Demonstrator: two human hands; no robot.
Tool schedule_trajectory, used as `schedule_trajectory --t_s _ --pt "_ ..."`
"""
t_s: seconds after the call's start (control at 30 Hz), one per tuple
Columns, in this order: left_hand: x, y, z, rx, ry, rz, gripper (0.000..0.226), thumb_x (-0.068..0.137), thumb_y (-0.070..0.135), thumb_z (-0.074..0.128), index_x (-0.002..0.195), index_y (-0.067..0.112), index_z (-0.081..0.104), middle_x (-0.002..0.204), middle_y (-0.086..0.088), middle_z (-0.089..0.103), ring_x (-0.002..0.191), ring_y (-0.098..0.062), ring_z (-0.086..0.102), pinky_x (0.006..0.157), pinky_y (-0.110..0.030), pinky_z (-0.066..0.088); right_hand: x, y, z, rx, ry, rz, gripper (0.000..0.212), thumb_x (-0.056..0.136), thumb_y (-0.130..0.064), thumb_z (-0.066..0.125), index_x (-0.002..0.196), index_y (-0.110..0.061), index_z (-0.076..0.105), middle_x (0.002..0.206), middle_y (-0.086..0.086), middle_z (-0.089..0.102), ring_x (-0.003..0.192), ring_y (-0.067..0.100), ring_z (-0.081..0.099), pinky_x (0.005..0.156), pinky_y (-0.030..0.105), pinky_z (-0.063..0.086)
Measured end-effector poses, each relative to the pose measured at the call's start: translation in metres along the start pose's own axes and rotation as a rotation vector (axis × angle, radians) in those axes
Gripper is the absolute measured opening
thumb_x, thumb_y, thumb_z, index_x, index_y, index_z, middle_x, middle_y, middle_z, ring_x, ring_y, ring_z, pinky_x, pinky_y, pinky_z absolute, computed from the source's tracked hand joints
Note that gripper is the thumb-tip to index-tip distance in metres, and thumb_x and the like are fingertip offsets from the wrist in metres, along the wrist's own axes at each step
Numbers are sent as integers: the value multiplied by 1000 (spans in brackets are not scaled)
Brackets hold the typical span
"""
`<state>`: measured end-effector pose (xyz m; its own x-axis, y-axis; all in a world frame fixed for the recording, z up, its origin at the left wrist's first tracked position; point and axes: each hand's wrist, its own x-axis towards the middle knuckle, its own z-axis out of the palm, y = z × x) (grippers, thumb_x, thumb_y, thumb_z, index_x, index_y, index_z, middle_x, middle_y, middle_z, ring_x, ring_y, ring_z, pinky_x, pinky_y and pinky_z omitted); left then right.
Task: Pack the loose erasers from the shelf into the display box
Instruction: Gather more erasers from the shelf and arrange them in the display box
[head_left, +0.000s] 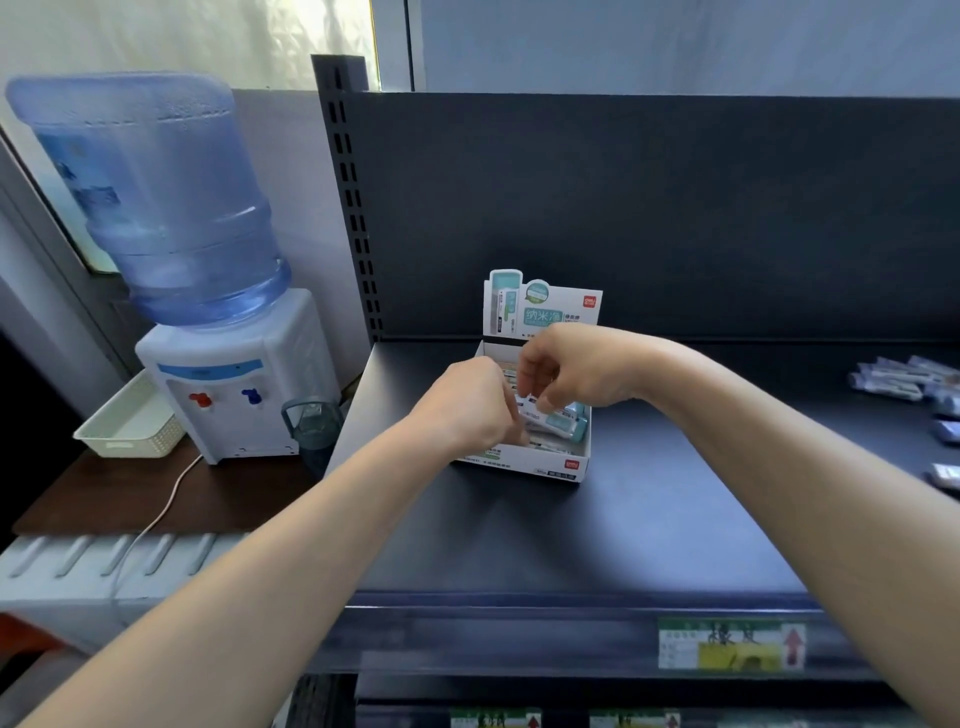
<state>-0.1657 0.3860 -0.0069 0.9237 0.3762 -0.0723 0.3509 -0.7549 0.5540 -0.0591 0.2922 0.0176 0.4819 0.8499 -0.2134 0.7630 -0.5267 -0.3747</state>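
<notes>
While you work over the display box, a jam is the risk.
Your right hand pinches an eraser lying askew on the packed row; your left hand dips beside it, its grip hidden, so that cannot be told. Pushed down crooked, it may wedge or tip the light box. Loose erasers wait far right on the shelf.

Both bare forearms reach forward and angle inward until the hands nearly meet. The left hand lies back-up, its fingers curled down out of sight. The right hand bends sharply at the wrist, with its fingers curled downward and bunched; what either hand grips is unclear.
</notes>
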Motion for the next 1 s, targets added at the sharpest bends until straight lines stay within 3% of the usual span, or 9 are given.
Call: schedule_trajectory --t_s 0.17,0.33,0.57,0.73,0.83,1.0 --pt "2 -1 3 57 32 0 9 73 16 79 82 13 76 77 -3 63 83 -23 63 65 -25 43 1 -3 5 -48 -40 10 17 82 -8 69 89 -21 60 87 -4 61 85 17 58 79 31 49" --pt "1 -4 -2 -7 16 -6 19 70 15 80 63 16 63 60 4 56 63 -15 53 53 -22 39 1 -5 7 -63 -64 25 24 80 -6 70 73 -25 57 74 -9 58 76 14 56 71 25 46" --pt "3 -8 -7 -113 53 4 8 74 12 77 76 13 69 70 5 63 66 -8 56 61 -22 45 0 -2 8 -104 -26 57 10 77 -13 75 76 -20 69 67 -10 62 70 11 57 64 23 45" --pt "4 -6 -8 -106 49 28 8 76 10 74 75 15 68 73 3 65 71 -11 59 68 -23 47 -2 -2 9 -107 -15 77 8 77 -15 75 84 -19 71 74 -8 63 77 14 58 71 26 48" --pt "6 -7 -9 -97 23 45 9 76 9 74 75 15 68 72 2 64 67 -10 57 64 -22 46 -5 -4 9 -98 -25 85 15 76 -21 76 90 -21 72 85 -6 68 81 14 60 75 28 49" --pt "8 -11 -8 -101 30 63 8 75 7 72 73 14 70 70 1 65 64 -11 56 60 -22 46 -4 -7 14 -124 -6 91 16 72 -25 77 81 -27 64 76 -12 59 73 10 55 62 25 43"
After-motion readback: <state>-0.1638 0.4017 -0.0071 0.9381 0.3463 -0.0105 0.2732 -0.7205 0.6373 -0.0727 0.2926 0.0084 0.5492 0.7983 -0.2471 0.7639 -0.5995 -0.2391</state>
